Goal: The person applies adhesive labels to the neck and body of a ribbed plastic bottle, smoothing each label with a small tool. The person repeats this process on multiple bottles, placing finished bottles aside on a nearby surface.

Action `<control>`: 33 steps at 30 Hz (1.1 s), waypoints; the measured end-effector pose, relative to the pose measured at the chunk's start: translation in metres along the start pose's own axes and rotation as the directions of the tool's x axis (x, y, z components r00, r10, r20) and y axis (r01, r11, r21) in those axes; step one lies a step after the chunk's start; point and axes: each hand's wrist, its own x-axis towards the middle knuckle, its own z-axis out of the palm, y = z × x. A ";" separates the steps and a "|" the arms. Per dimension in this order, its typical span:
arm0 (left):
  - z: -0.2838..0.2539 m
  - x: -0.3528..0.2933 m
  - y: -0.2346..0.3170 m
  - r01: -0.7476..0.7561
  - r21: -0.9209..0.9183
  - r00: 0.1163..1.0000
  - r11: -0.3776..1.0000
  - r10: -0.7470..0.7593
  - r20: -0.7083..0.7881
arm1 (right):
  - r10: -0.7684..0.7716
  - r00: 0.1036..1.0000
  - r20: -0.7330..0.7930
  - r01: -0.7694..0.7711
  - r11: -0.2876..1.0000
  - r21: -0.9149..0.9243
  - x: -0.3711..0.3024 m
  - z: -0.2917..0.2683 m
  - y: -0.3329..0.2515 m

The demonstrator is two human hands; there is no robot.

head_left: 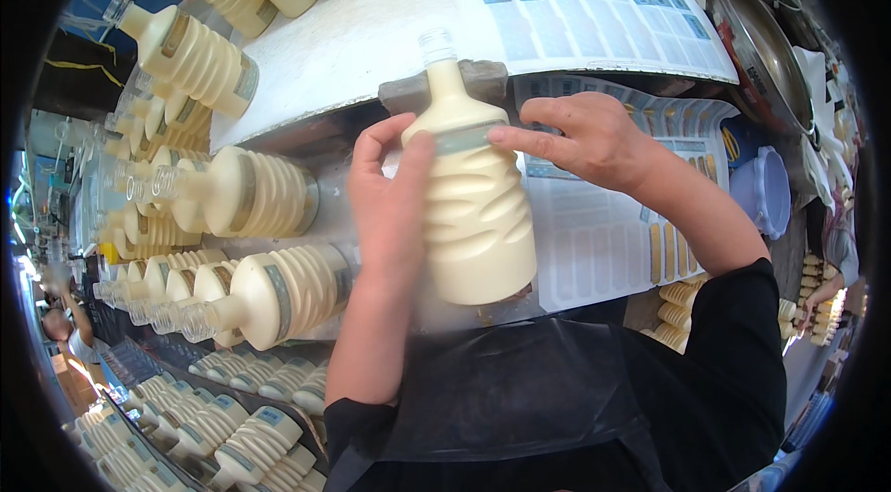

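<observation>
A cream-coloured bottle (478, 223) with wavy ridges and a clear threaded neck lies in front of me, its neck pointing away and resting by a grey block (399, 93). My left hand (390, 186) grips its left side, the thumb blurred on top and the other fingers partly hidden. A pale green label band (461, 138) crosses the bottle's shoulder. From the right, my right hand (585, 135) touches the right end of this band with one outstretched digit; another finger is bent above it, clear of the bottle. Nothing shows in the right hand's grasp.
Similar bottles (264, 190) lie stacked at the left, and several stand at the far left. Label sheets (594, 251) spread under my right arm, with more sheets (557, 19) on the white board (316, 56). A metal basin (756, 37) and a lilac bucket (766, 190) are at the right.
</observation>
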 end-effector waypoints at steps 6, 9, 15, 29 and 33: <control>-0.003 -0.003 0.002 0.075 -0.241 0.997 0.968 -0.065 0.049 | 0.671 0.723 0.164 -0.643 0.566 0.516 -0.013 0.014 -0.023; 0.000 -0.004 0.003 0.066 -0.237 0.998 0.969 -0.061 0.026 | 0.786 0.473 0.398 -0.619 -0.024 0.785 0.007 0.028 -0.038; 0.000 -0.003 -0.002 0.019 -0.168 1.000 0.986 -0.019 0.002 | 0.807 0.363 0.466 -0.688 -0.105 0.718 0.021 0.035 -0.043; -0.010 -0.002 -0.007 0.083 -0.350 0.997 0.933 -0.077 0.031 | 0.752 0.406 0.519 -0.654 -0.158 0.740 0.022 0.019 -0.046; -0.011 -0.004 -0.005 0.106 -0.316 0.994 0.943 -0.092 0.057 | 0.786 0.443 0.431 -0.604 -0.093 0.791 0.021 0.032 -0.049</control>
